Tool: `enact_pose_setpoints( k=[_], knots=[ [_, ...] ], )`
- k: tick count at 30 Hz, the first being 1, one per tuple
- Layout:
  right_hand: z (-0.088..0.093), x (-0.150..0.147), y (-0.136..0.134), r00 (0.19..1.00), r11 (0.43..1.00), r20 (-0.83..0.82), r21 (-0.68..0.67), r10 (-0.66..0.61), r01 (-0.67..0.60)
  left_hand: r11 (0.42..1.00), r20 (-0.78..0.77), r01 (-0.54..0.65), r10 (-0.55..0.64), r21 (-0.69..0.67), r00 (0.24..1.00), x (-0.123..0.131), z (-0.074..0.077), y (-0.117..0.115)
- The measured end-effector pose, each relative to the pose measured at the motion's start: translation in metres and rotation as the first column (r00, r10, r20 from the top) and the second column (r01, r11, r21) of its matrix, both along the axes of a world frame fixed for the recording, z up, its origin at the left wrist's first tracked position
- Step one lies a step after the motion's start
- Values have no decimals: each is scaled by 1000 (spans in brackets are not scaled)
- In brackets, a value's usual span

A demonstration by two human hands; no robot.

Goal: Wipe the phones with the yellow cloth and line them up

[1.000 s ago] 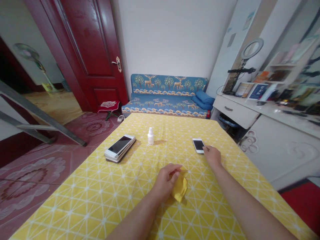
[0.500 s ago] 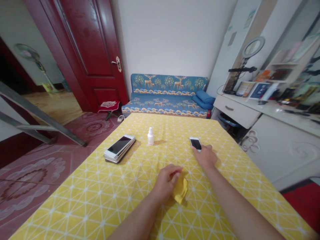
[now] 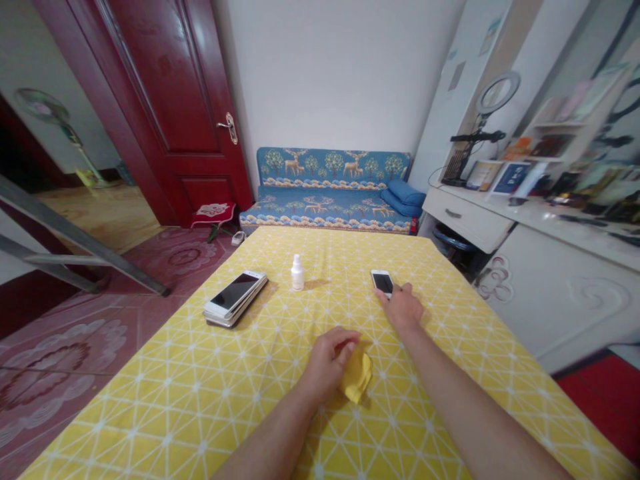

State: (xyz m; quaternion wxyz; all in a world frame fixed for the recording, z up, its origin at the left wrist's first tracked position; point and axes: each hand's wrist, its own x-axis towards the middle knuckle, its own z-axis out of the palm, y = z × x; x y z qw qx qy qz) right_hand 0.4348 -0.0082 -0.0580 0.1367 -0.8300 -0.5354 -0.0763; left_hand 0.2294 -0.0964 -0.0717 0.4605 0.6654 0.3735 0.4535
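My left hand (image 3: 327,360) is closed on a folded yellow cloth (image 3: 357,377) that rests on the yellow patterned tablecloth (image 3: 200,400). Farther out, my right hand (image 3: 403,308) lies over the near end of a small white phone (image 3: 383,282), fingers curled around its edges. A small white dropper bottle (image 3: 297,273) stands upright left of that phone. A stack of larger phones (image 3: 234,297) lies near the table's left edge.
Beyond the table stands a blue patterned sofa (image 3: 330,190) against the wall. An open red door (image 3: 165,100) and a small stool (image 3: 213,215) are at the left. A white desk (image 3: 525,267) with a ring light (image 3: 495,93) runs along the right.
My right hand has slid the small white phone leftward and a little farther across the table. My left hand has stayed on the yellow cloth.
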Motion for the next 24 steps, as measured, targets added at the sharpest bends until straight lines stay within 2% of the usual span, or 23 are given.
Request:
enact_pose_setpoints(
  k=[4,9,11,14,16,19,24],
  knots=[
    [-1,-9,-16,1000,998,-28,65,10,-8,999,59,-3,6,-41,998,1,-2,1],
    [-13,-25,-39,972,948,-93,257,218,-188,997,84,-11,18,-81,996,1,-2,2],
    [-18,-25,-41,967,939,-93,277,238,-205,997,81,-18,25,-76,996,1,-1,2],
    [-20,-20,-33,981,965,-89,218,170,-147,997,71,-22,28,-72,997,1,-1,2],
    [-20,-15,-23,983,982,-89,115,161,-150,997,68,-19,24,-69,997,1,-2,1],
    [-20,-11,-8,967,970,-69,-6,244,-245,998,66,-15,19,-57,998,2,-3,1],
    [-22,-10,5,933,933,-22,-13,358,-358,999,38,-24,25,-31,999,2,-1,1]
  ],
)
